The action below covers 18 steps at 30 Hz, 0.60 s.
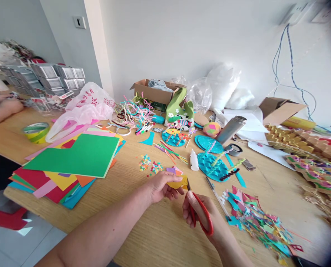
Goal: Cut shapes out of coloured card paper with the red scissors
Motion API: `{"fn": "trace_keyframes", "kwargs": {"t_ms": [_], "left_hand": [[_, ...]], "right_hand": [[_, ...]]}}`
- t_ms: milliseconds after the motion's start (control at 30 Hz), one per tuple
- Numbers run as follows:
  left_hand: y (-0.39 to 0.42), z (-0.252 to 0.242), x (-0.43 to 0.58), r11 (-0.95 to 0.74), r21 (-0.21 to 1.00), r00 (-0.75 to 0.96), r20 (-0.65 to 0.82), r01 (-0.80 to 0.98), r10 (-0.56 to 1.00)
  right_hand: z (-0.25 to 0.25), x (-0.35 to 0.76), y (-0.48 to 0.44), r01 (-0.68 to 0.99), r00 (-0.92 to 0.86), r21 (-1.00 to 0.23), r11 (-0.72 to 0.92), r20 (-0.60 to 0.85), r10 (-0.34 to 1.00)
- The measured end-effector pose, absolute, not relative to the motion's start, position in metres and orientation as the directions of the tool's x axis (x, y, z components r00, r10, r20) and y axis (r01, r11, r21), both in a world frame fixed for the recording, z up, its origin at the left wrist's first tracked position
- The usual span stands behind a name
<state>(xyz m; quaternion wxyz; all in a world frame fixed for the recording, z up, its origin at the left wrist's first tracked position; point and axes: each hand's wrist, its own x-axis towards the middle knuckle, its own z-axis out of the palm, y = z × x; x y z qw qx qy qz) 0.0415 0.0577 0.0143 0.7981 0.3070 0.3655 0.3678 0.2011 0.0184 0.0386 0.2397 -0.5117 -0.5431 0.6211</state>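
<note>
My left hand (164, 186) pinches a small piece of yellow paper (178, 183) between thumb and fingers, above the wooden table. In my right hand (200, 209) is a pair of scissors with red handles (206, 218); its dark blades meet the paper's right edge. Small purple and pink paper pieces (175, 170) lie just beyond my left hand. Farther off are little heaps of coloured paper dots (156, 167), a white glue bottle (194, 160) and a blue scalloped paper disc with pipe cleaners (212, 167). A pen (218, 198) lies right of the scissors.
Coloured paper sheets (76, 155) are stacked at the left, near a roll of tape (36, 132). Paper scraps (261, 218) pile up at the right. A steel flask (232, 129), a cardboard box (151, 92) and egg trays (293, 139) stand farther back. Another person's hand (11, 105) shows at far left.
</note>
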Motion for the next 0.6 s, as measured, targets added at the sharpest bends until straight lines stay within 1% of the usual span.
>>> {"fn": "trace_keyframes", "kwargs": {"t_ms": [100,200,333,467,600], "left_hand": [[0.0595,0.0121,0.0412,0.582,0.692,0.476,-0.375,-0.428,0.796],[0.0590,0.0135,0.0412,0.592,0.666,0.478,-0.379,-0.453,0.792],[0.0560,0.0166,0.0423,0.584,0.674,0.473,-0.373,-0.452,0.798],[0.0541,0.0164,0.0441,0.565,0.697,0.474,-0.353,-0.442,0.807],[0.0547,0.0146,0.0450,0.539,0.717,0.438,-0.352,-0.443,0.827]], "right_hand": [[0.0384,0.2010,0.0175,0.235,-0.353,-0.925,-0.298,-0.367,0.861],[0.0382,0.2008,0.0170,0.239,-0.348,-0.925,-0.295,-0.365,0.863],[0.0384,0.2005,0.0165,0.269,-0.343,-0.920,-0.285,-0.368,0.864],[0.0374,0.2002,0.0162,0.263,-0.357,-0.924,-0.276,-0.359,0.862],[0.0361,0.1995,0.0157,0.268,-0.355,-0.926,-0.267,-0.352,0.866]]}}
